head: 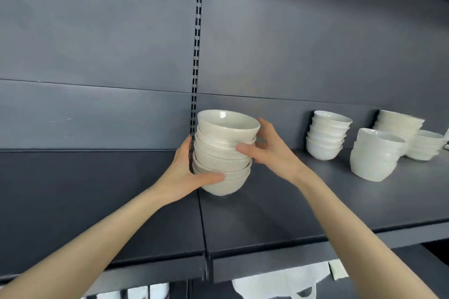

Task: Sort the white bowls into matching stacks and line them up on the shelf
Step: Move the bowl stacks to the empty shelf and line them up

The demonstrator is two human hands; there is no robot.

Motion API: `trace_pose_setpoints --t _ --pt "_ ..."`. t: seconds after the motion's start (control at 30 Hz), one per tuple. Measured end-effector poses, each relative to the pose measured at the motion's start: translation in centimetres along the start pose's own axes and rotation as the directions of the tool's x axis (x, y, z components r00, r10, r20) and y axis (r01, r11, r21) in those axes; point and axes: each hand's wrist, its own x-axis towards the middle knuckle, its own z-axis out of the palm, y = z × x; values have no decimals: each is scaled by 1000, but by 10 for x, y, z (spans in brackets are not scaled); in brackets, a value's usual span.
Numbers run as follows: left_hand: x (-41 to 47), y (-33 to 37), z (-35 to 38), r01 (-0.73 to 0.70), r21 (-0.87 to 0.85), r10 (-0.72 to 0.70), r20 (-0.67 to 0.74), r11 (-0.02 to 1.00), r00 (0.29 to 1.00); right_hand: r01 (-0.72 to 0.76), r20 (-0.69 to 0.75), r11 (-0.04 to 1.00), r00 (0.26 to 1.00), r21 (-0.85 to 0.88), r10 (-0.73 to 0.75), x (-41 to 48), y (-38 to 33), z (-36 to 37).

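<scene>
Both arms reach up: the left hand (pixel 185 172) and right hand (pixel 269 150) clasp the tilted bowl stack (pixel 223 153) at the shelf's (pixel 279 201) back edge.

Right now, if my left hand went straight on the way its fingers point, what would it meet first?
Likely the slotted upright on the back wall. Your left hand grips the bowl stack from its left, fingers pointing up and back past it; depth is unclear.

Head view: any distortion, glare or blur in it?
In the head view, wide-angle distortion bends the shelf edge and the slotted upright; a small glare spot sits inside the top bowl of the held stack; the stacks at right look soft and washed-out.
</scene>
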Motion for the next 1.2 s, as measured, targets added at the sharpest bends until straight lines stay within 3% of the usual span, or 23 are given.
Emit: trace_pose_setpoints --t 0.3,0.57,0.77,0.97,1.2 --pt "-8 7 41 -81 -59 70 -164 995 984 -4 227 982 973 190 -40 20 27 -7" --pt "-5 -2 20 87 -63 -92 -86 994 992 -3 227 976 973 218 -48 25 41 -4" --pt "2 -7 8 120 -137 -120 11 983 993 -50 205 975 979 218 4 28 37 2" --pt "4 -8 8 161 -233 -142 99 959 985 -79 273 969 962 232 13 28 38 6" --pt "3 1 18 96 -115 -102 -41 989 994 -45 207 957 978 286 -16 25 34 8"
